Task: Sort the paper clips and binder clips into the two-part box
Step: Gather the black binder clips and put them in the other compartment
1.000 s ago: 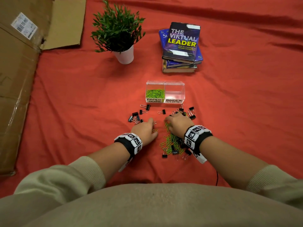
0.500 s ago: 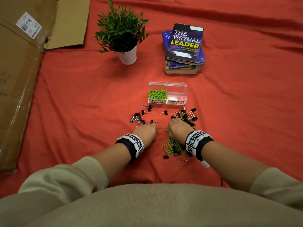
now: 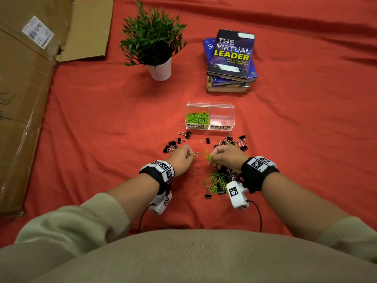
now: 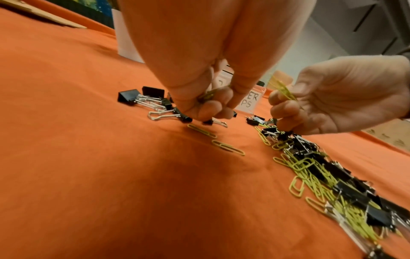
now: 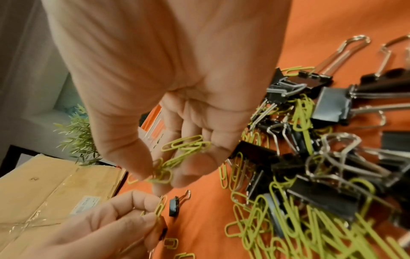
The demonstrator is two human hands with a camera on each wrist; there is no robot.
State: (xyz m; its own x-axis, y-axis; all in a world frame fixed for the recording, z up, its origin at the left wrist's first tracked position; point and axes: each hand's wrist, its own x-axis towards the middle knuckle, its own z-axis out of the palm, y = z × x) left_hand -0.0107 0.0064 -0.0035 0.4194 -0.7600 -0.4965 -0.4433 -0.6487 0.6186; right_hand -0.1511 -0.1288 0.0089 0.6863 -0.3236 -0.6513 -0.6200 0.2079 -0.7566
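Note:
The clear two-part box (image 3: 210, 116) stands on the red cloth; its left half, labelled paper clips, holds green paper clips (image 3: 197, 117), and its right half looks bare. My left hand (image 3: 182, 158) pinches a green paper clip (image 5: 160, 205) just in front of scattered black binder clips (image 3: 172, 144). My right hand (image 3: 226, 157) holds a small bunch of green paper clips (image 5: 177, 157) in curled fingers. Under and behind the right wrist lies a mixed pile of paper clips and binder clips (image 3: 219, 179). Two loose paper clips (image 4: 221, 143) lie between the hands.
A potted plant (image 3: 155, 43) and a stack of books (image 3: 230, 60) stand behind the box. Flattened cardboard (image 3: 24, 88) covers the left side. More binder clips (image 3: 237, 140) lie right of the box's front.
Both hands have lifted a little off the cloth and now hold paper clips; the right hand has drawn back from the pile's far edge with its bunch.

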